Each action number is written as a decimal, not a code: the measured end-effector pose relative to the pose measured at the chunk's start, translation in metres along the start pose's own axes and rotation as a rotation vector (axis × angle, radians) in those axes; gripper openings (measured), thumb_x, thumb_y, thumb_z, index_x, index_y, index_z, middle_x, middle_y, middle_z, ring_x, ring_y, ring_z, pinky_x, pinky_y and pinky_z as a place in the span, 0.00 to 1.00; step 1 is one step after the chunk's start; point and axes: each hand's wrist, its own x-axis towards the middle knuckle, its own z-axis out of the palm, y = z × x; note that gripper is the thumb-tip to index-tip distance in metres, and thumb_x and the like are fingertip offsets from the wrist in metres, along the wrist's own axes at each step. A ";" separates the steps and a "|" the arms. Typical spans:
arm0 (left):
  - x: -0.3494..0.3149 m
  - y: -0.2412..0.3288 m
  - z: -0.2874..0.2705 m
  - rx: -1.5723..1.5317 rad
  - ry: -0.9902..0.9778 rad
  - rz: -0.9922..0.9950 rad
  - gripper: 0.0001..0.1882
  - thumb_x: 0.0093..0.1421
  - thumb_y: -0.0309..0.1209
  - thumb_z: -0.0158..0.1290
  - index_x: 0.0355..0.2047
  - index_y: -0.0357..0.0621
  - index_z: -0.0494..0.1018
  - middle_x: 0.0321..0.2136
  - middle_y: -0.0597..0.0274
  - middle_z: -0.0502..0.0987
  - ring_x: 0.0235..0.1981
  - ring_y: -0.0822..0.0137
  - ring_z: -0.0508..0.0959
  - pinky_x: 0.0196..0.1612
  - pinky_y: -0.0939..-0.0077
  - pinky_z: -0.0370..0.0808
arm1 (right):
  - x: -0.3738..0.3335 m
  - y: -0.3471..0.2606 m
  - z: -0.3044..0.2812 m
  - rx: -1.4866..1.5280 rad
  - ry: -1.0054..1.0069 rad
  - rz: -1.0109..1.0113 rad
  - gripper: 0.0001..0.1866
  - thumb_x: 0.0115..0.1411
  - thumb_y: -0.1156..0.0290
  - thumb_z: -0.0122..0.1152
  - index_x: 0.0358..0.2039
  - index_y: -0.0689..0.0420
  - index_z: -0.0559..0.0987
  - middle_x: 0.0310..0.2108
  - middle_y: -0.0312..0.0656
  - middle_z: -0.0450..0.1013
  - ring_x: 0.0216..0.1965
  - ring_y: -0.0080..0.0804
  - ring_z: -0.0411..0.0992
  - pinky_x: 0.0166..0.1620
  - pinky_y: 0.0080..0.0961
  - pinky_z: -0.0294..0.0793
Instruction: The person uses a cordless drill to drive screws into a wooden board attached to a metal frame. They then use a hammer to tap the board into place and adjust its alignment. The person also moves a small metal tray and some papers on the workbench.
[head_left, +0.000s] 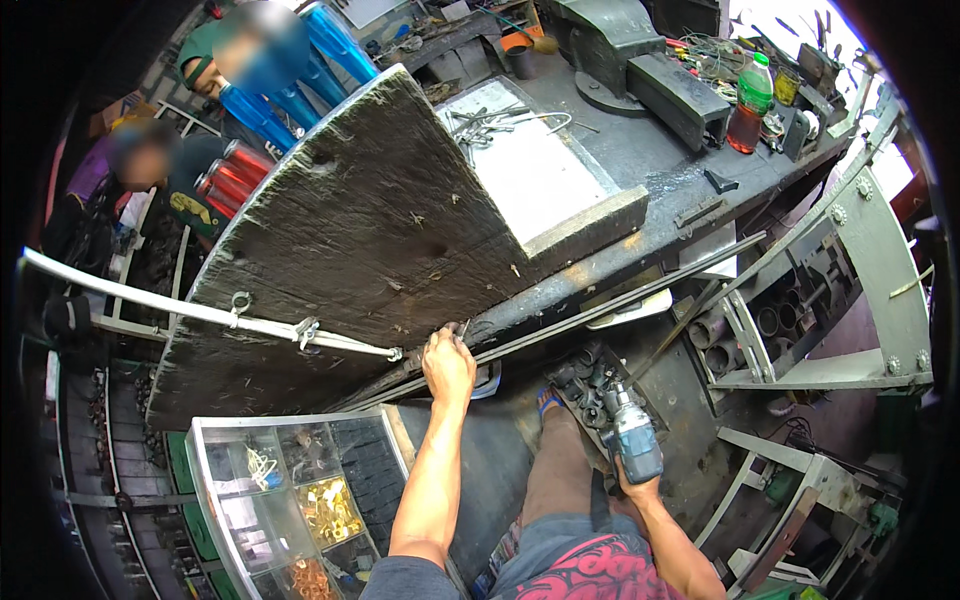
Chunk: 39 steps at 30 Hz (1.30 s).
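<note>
My left hand (pixel 449 362) reaches forward to the lower edge of a large dark wooden board (pixel 350 210) on the workbench. Its fingers are pinched together at that edge; whatever lies between them is too small to make out. Low on the right, my right hand (pixel 637 484) grips a cordless drill (pixel 637 440), blue and dark with a silver front end. The drill points away from me, over a pile of dark metal parts (pixel 590 385) near my foot, apart from the board.
A white rod (pixel 200 309) crosses the board's left side. Below it stands a compartment case (pixel 200 450) with brass-coloured pieces. A heavy vise (pixel 660 90) and a green-capped bottle (pixel 750 108) sit on the bench (pixel 640 150). Metal frames (pixel 890 260) stand at right. Two people are at far left.
</note>
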 end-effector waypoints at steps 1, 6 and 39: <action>-0.001 0.000 -0.003 0.035 -0.013 0.010 0.13 0.61 0.28 0.54 0.42 0.34 0.80 0.39 0.42 0.81 0.43 0.42 0.78 0.51 0.53 0.74 | 0.000 0.003 -0.001 0.022 -0.021 -0.004 0.15 0.44 0.72 0.72 0.33 0.59 0.78 0.29 0.45 0.77 0.31 0.47 0.76 0.38 0.38 0.75; -0.002 -0.003 -0.002 0.104 -0.084 0.048 0.13 0.61 0.30 0.56 0.41 0.33 0.79 0.38 0.41 0.79 0.43 0.41 0.77 0.51 0.51 0.73 | -0.005 0.012 -0.006 0.111 -0.054 0.007 0.18 0.44 0.71 0.73 0.36 0.59 0.78 0.30 0.45 0.78 0.31 0.48 0.77 0.38 0.37 0.76; -0.032 0.024 0.037 -0.240 0.237 -0.427 0.17 0.48 0.34 0.69 0.35 0.38 0.83 0.28 0.45 0.84 0.33 0.46 0.84 0.42 0.55 0.80 | -0.078 0.051 -0.034 0.228 -0.018 0.177 0.17 0.50 0.68 0.75 0.37 0.62 0.79 0.33 0.49 0.78 0.36 0.50 0.77 0.43 0.41 0.76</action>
